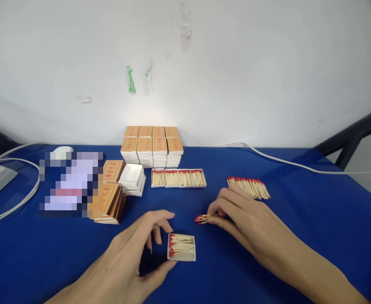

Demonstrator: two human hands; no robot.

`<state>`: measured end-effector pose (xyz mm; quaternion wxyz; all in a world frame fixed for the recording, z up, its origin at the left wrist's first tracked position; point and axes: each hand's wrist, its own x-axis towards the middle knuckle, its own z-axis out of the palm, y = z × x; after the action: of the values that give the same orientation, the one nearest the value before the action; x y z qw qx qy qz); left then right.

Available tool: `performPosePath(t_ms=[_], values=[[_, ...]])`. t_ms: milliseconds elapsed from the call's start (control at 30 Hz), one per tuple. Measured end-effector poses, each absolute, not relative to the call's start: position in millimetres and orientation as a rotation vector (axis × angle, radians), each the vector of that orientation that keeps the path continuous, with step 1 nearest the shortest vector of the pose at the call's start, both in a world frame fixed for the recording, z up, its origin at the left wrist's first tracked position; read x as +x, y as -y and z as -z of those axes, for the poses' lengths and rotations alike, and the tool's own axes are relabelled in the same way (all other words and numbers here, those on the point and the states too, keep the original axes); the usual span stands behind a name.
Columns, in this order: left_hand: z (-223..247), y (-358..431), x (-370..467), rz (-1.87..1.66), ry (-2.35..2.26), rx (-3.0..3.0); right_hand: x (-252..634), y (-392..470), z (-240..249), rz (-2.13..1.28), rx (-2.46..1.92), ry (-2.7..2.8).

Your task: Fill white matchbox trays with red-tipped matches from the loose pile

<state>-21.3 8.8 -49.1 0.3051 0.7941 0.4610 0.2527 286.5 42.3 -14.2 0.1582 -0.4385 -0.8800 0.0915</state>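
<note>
A white matchbox tray, partly filled with red-tipped matches, lies on the blue table in front of me. My left hand is at its left side, fingers apart, the thumb at the lower left corner and the other fingers near the top left. To the right of the tray, my right hand pinches a small bunch of matches, their red heads pointing left. Behind that hand is a loose pile of matches. Four trays full of matches stand in a row farther back.
Stacked closed matchboxes stand by the wall. Empty white trays are piled beside orange box sleeves at left. A blurred flat object, a white mouse and white cables are also on the blue table.
</note>
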Motion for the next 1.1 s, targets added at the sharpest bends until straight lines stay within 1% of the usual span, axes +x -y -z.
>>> performPosePath(t_ms=[133, 300, 500, 633, 867, 1100], values=[[48.1, -9.6, -16.9, -0.727, -1.235, 2.137, 281.9, -41.3, 8.2, -0.318, -1.225, 2.453], [47.1, -5.4, -10.8, -0.745, -1.247, 2.133, 261.9, -29.1, 8.3, -0.306, -1.055, 2.477], [48.7, -0.1, -4.8, -0.78, -1.191, 2.155, 248.5, -15.0, 28.1, 0.086, -0.969, 2.631], [52.0, 1.3, -3.2, -0.798, -1.199, 2.189, 248.6, -13.9, 27.0, 0.173, -0.925, 2.694], [48.0, -1.8, -5.0, -0.767, -1.147, 2.26, 253.2, -17.6, 21.1, 0.187, -0.904, 2.704], [41.8, -4.9, -3.0, -0.81, -1.017, 2.262, 250.0, -14.5, 16.8, -0.036, -0.982, 2.76]])
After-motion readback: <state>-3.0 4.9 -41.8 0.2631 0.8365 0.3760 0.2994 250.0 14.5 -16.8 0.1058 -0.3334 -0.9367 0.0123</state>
